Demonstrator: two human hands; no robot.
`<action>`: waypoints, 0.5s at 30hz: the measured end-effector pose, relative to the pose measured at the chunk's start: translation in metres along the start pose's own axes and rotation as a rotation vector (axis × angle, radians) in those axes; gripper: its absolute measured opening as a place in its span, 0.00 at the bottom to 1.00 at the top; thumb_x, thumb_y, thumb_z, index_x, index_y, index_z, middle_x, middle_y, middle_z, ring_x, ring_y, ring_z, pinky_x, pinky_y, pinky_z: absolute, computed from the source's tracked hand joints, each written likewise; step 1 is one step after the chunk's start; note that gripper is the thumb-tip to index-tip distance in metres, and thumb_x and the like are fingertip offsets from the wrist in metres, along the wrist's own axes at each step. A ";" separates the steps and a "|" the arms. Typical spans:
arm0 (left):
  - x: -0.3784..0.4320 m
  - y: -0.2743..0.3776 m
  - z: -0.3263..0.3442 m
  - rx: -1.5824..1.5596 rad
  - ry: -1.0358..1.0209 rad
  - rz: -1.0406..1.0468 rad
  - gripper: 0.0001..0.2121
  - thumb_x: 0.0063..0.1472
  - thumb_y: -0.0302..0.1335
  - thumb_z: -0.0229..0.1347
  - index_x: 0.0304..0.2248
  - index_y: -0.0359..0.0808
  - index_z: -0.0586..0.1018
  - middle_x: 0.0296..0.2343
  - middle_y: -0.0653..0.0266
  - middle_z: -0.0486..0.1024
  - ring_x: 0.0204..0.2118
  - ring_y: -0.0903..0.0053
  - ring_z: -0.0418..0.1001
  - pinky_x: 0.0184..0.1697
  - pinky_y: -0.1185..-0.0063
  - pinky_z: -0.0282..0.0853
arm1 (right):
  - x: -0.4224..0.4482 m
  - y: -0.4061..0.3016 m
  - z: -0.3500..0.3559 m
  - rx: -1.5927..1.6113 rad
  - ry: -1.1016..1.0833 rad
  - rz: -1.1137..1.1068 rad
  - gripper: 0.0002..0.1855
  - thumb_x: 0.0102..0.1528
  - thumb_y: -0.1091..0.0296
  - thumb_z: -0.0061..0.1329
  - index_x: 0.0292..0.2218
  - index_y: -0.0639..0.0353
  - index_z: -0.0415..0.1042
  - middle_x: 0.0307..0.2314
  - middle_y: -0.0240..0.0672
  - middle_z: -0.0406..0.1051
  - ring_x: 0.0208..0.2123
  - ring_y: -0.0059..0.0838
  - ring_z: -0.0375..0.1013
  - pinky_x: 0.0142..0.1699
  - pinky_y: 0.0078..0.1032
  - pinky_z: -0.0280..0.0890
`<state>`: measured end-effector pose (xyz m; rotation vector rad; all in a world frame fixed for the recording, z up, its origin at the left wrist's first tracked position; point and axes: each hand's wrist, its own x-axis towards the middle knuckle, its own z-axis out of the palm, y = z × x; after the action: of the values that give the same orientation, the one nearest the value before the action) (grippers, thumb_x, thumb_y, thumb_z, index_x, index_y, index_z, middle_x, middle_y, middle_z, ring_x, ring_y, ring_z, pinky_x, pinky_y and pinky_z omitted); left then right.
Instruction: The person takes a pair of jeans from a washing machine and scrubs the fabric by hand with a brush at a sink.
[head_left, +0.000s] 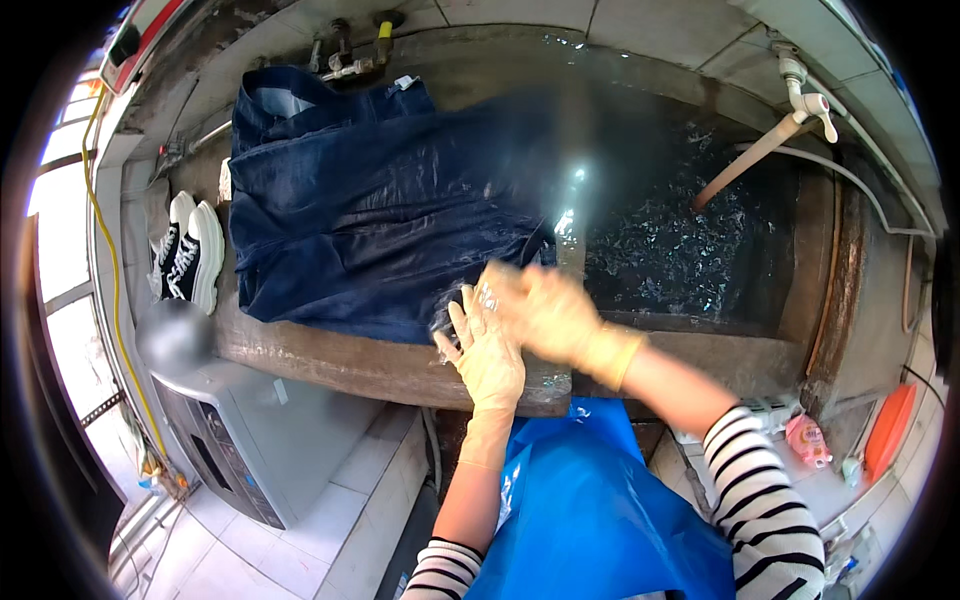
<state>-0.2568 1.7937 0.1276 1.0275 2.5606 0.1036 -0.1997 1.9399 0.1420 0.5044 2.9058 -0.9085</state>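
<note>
Wet dark-blue denim trousers (360, 202) lie across a stone washing slab (360, 367), with the waistband and a white label at the far left. My left hand (487, 360), in a cream rubber glove, rests at the near edge of the denim with its fingers apart. My right hand (559, 311), gloved alike and blurred, is closed around a tan block-like object (496, 289), perhaps a scrubbing brush. That object is over the denim beside my left fingers; its underside is hidden. A blue waterproof apron (592, 495) covers my front.
Right of the slab, a basin (660, 262) holds dark rippling water under a white tap (810, 105) with a brownish tube. Black-and-white sneakers (191, 247) stand at the left. Below them is a grey appliance (262, 420). An orange basin (890, 431) leans at the right.
</note>
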 end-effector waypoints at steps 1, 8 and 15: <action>0.000 -0.001 -0.002 -0.012 -0.006 -0.022 0.34 0.70 0.43 0.42 0.69 0.37 0.49 0.70 0.58 0.43 0.72 0.57 0.37 0.69 0.50 0.23 | 0.023 0.029 -0.017 -0.065 0.005 0.027 0.29 0.59 0.60 0.49 0.60 0.53 0.63 0.31 0.51 0.72 0.31 0.51 0.74 0.33 0.46 0.71; 0.000 -0.007 -0.001 0.004 -0.046 -0.007 0.31 0.70 0.38 0.44 0.69 0.41 0.52 0.70 0.58 0.43 0.71 0.54 0.40 0.69 0.49 0.27 | 0.023 0.004 -0.021 0.222 0.204 0.094 0.21 0.58 0.60 0.50 0.52 0.52 0.67 0.30 0.52 0.71 0.28 0.52 0.74 0.32 0.44 0.72; 0.003 0.000 -0.007 -0.016 -0.045 -0.041 0.32 0.69 0.37 0.44 0.69 0.41 0.51 0.70 0.60 0.43 0.71 0.54 0.40 0.69 0.49 0.28 | 0.050 0.050 -0.027 0.076 0.422 0.035 0.23 0.57 0.60 0.49 0.53 0.54 0.66 0.35 0.53 0.74 0.30 0.54 0.75 0.35 0.46 0.72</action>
<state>-0.2614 1.7965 0.1329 0.9604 2.5345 0.0881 -0.2299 2.0084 0.1296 0.8435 3.2243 -1.0198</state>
